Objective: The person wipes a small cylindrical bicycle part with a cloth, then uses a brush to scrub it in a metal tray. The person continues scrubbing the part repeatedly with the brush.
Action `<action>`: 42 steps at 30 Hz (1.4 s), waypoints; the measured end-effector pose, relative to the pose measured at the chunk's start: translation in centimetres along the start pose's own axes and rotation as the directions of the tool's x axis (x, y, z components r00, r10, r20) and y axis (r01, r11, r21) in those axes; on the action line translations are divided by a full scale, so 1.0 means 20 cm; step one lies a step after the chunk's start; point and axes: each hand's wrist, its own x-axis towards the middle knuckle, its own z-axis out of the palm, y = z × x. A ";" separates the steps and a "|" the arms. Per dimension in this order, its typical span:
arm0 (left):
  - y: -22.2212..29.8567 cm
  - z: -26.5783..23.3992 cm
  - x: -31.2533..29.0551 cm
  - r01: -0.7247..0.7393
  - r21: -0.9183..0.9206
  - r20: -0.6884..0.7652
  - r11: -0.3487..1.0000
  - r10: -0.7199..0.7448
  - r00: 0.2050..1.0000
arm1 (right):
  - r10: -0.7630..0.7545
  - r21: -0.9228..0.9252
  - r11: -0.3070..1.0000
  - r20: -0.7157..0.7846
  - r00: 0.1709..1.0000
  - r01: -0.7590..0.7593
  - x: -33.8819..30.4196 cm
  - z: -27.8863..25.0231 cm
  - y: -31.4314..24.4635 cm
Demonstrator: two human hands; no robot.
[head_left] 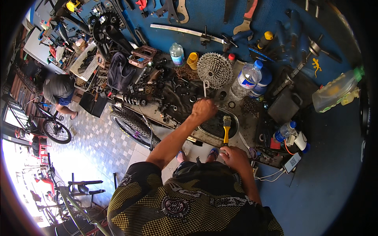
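My left hand (204, 110) is closed in a fist over the cluttered workbench. From it rises a slim silver tool, apparently a wrench (206, 89), its head just below a large bicycle cassette (215, 70). A pale-rimmed tray (238, 122) with dark contents lies under and beside that hand. Across the tray rests a brush (226, 128) with a yellow handle, bristles pointing away from me. My right hand (235, 158) is at the bench's near edge, close to the end of the brush handle. Its fingertips are hidden, so I cannot tell whether it grips anything.
Plastic bottles (247, 82) stand right of the cassette, near a yellow cup (192, 61). Loose parts and a pedal (142, 56) crowd the bench's left. A tyre (134, 128) leans below its edge. Tools hang on the blue pegboard (208, 23). Another person (59, 90) bends at far left.
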 end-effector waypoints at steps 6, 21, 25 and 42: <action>0.08 0.12 0.06 -0.133 -0.211 0.023 0.968 0.141 0.990 | -0.011 -0.017 1.000 0.023 1.000 0.011 0.00 0.06 0.02; 1.24 -1.03 -0.07 -0.952 0.036 0.487 0.305 0.826 0.283 | -0.215 -0.084 0.968 0.205 0.955 0.236 0.23 0.14 -0.14; 1.47 -1.06 -0.12 -0.962 0.156 0.430 0.223 0.862 0.270 | -0.298 -0.109 0.935 0.273 0.915 0.337 0.31 0.15 -0.26; 1.04 -1.00 0.11 -0.842 0.150 0.443 0.519 0.726 0.526 | -0.466 -0.111 0.882 -0.072 0.882 0.457 0.27 0.11 -0.25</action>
